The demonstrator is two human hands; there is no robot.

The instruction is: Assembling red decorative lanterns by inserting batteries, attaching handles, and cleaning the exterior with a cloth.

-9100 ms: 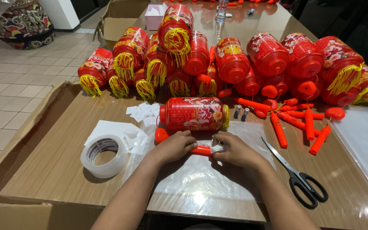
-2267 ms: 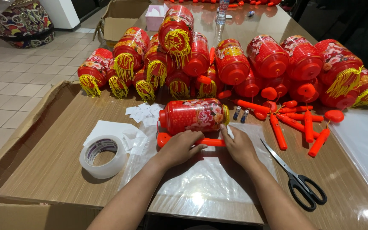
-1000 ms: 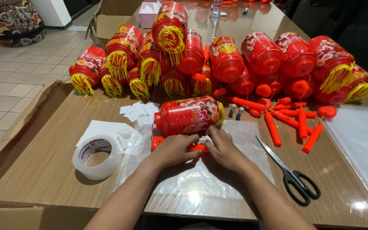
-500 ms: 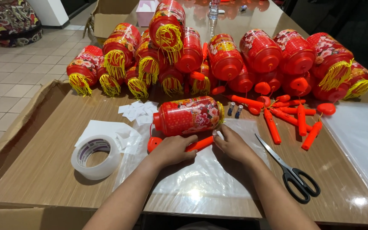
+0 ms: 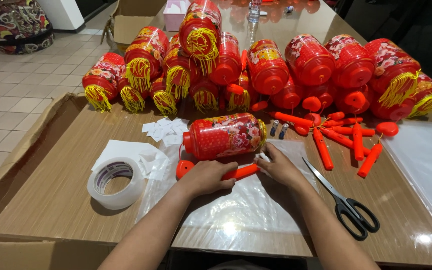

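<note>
Tape roll (image 5: 115, 182) lies flat near the table's (image 5: 51, 200) left edge, beside white paper pieces (image 5: 166, 129). Left hand (image 5: 207, 176) rests on the orange stick (image 5: 241, 172), fingers curled together over it. The stick lies on a clear plastic sheet (image 5: 246, 215) toward the near edge, just in front of a red lantern (image 5: 224, 135) on its side. Right hand (image 5: 279, 167) pinches the stick's right end, fingers together. Scissors (image 5: 343, 202) lie right of it, blades shut.

Pink carton (image 5: 176, 8) at table's far end; brown cardboard box (image 5: 126, 25) beside.
</note>
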